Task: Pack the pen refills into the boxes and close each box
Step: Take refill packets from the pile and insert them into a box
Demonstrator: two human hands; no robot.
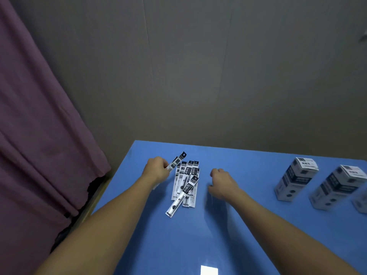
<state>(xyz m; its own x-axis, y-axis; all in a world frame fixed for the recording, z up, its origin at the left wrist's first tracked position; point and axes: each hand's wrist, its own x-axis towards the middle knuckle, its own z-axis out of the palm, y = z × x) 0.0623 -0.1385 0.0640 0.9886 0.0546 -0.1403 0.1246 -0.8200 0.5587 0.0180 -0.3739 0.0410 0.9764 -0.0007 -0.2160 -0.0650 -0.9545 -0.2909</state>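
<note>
While a purple curtain (pixel 39 116) hangs at the frame's left, flat printed refill packets (pixel 185 182) lie heaped at centre on the smooth blue table (pixel 198 235). Left hand (pixel 156 169) pinches one packet (pixel 175 161); right hand (pixel 222 183) hovers curled, holding nothing. Upright cardboard boxes (pixel 296 178) stand at right.

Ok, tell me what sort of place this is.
Probably a plain packing station in a workroom: a bare blue table against a grey panel wall, a pile of packaged pen refills, printed boxes standing ready, and a purple curtain alongside.
</note>
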